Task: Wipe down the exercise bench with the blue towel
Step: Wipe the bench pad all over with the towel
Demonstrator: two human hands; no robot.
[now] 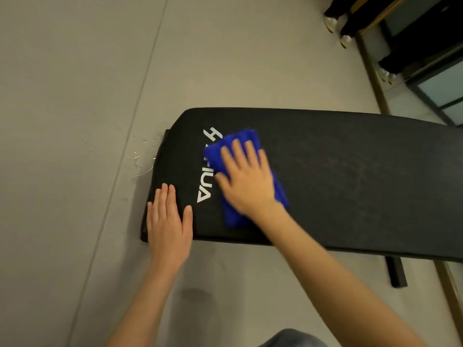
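A black padded exercise bench (pixel 350 176) with white lettering runs from the centre to the right edge. A folded blue towel (pixel 240 139) lies on the pad beside the lettering and covers part of it. My right hand (pixel 246 179) presses flat on the towel with fingers spread; the hand looks slightly blurred. My left hand (pixel 169 221) rests flat on the bench's near left corner, fingers together, holding nothing.
Grey floor (pixel 75 96) surrounds the bench, with small white scraps (pixel 137 159) beside its left end. A black bench foot (pixel 397 271) sticks out below the pad. Other people's legs and shoes (pixel 338 23) stand at the top right near dark furniture.
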